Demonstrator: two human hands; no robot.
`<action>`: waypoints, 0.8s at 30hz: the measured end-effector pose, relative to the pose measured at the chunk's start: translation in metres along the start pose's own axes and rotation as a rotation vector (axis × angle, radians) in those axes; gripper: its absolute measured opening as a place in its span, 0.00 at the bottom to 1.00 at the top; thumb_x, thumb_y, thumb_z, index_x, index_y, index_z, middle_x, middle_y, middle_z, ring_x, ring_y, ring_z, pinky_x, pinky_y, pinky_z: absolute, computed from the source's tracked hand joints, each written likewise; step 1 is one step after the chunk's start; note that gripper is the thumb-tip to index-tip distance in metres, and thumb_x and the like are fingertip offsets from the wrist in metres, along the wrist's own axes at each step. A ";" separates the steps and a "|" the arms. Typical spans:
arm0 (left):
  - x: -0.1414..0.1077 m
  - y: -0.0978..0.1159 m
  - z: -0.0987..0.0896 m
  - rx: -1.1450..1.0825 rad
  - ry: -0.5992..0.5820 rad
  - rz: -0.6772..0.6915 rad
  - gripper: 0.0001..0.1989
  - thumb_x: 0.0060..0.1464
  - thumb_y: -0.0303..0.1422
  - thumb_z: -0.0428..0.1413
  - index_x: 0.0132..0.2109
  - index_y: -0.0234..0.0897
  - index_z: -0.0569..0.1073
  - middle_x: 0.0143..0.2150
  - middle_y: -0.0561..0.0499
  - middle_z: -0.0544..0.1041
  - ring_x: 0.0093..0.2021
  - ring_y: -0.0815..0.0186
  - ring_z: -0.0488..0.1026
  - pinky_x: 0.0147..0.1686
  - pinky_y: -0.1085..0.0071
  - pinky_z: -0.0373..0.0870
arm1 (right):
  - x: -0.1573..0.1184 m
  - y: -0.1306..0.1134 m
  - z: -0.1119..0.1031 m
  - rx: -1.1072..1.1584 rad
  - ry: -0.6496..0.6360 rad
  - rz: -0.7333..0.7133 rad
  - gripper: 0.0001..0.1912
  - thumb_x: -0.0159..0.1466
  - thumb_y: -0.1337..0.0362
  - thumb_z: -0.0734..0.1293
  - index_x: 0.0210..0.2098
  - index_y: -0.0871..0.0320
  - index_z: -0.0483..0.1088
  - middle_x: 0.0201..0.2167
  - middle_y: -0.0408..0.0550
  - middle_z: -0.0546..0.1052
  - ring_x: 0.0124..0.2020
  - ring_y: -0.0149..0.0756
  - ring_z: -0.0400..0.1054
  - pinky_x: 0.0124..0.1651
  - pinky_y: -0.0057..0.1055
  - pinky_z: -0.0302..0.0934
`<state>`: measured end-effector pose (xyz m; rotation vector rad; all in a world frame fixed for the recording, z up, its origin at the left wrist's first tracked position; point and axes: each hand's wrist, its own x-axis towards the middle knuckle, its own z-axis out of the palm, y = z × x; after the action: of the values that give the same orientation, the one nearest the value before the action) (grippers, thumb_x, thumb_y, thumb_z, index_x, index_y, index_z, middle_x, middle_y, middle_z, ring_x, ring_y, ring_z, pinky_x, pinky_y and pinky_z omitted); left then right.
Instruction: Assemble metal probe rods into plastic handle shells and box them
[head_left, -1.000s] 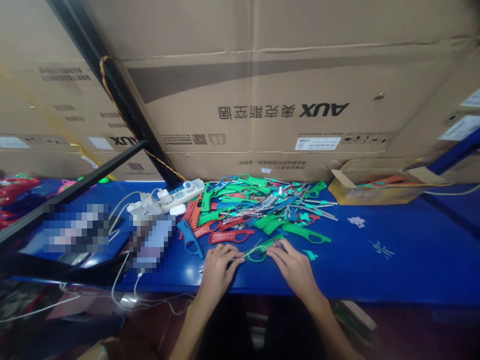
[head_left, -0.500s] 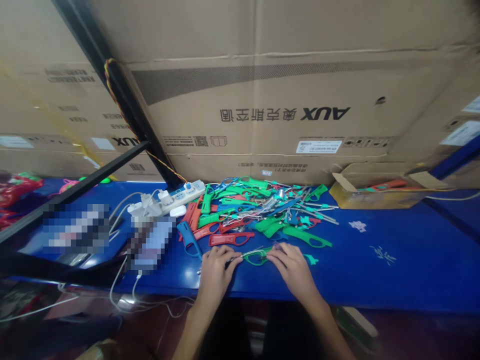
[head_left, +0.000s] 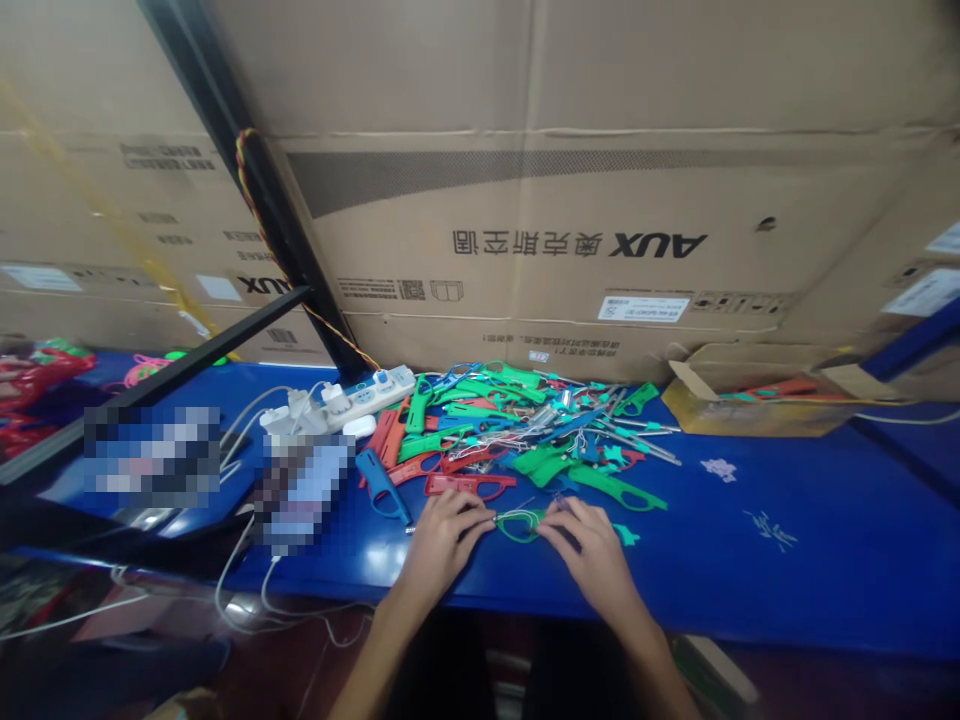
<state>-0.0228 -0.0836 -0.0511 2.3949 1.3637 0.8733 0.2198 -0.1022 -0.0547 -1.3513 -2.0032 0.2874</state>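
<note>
My left hand (head_left: 448, 530) is closed in a pinch, thumb and forefinger together. A metal tube end (head_left: 410, 530) sticks out on its left side, seemingly running beneath the hand. Thin white wires (head_left: 519, 515) stretch from these fingertips to my right hand (head_left: 581, 530), whose fingers are also pinched; they hide what they grip. Between and under the hands lies a green lighter shell (head_left: 517, 537) with a looped trigger guard. A red lighter shell (head_left: 469, 484) rests just beyond my left hand. A small teal piece (head_left: 625, 535) is right of my right hand.
Behind the hands, a pile of green, red and blue lighter shells (head_left: 540, 462) mixes with metal tubes and wires on the blue table (head_left: 712, 570). A power strip (head_left: 375, 396) and phone (head_left: 315, 490) are left. An open carton (head_left: 757, 415) stands back right.
My left hand has moved slightly right, closer to my right hand, and its fingertips now meet the green shell's loop. The wires bow more between the hands. The view has shifted slightly.
</note>
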 end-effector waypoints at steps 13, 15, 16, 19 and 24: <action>-0.001 0.002 0.000 0.008 -0.011 -0.017 0.06 0.65 0.35 0.55 0.45 0.43 0.77 0.43 0.52 0.79 0.45 0.62 0.73 0.46 0.62 0.63 | -0.001 0.003 0.004 -0.037 0.002 0.059 0.13 0.71 0.56 0.61 0.39 0.50 0.77 0.38 0.47 0.76 0.37 0.38 0.70 0.41 0.34 0.63; -0.001 0.004 -0.001 0.007 -0.022 -0.016 0.06 0.65 0.35 0.55 0.43 0.43 0.77 0.43 0.51 0.79 0.45 0.62 0.73 0.45 0.63 0.64 | -0.001 0.003 0.005 -0.048 0.011 0.064 0.12 0.70 0.56 0.61 0.39 0.49 0.77 0.37 0.47 0.76 0.36 0.38 0.70 0.40 0.33 0.64; -0.001 0.005 -0.002 0.006 -0.026 -0.015 0.07 0.65 0.36 0.55 0.43 0.43 0.77 0.43 0.51 0.79 0.45 0.62 0.73 0.45 0.63 0.64 | 0.000 0.003 0.005 -0.053 0.015 0.063 0.12 0.70 0.56 0.61 0.39 0.49 0.77 0.37 0.47 0.76 0.36 0.37 0.70 0.40 0.33 0.64; 0.000 0.008 -0.004 0.001 -0.031 -0.027 0.08 0.65 0.37 0.54 0.43 0.43 0.78 0.43 0.50 0.79 0.45 0.61 0.73 0.46 0.63 0.64 | 0.001 0.002 0.004 -0.068 0.020 0.047 0.12 0.70 0.57 0.61 0.39 0.49 0.77 0.36 0.47 0.76 0.36 0.37 0.71 0.40 0.33 0.64; -0.001 0.009 -0.005 0.050 -0.023 0.008 0.09 0.67 0.34 0.52 0.44 0.44 0.78 0.43 0.50 0.78 0.45 0.62 0.72 0.45 0.62 0.63 | 0.000 0.002 0.004 -0.074 0.025 -0.002 0.14 0.71 0.58 0.59 0.41 0.51 0.77 0.37 0.49 0.76 0.38 0.39 0.71 0.42 0.35 0.64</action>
<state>-0.0200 -0.0894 -0.0436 2.4415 1.3845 0.8208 0.2183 -0.1008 -0.0586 -1.3916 -2.0120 0.1959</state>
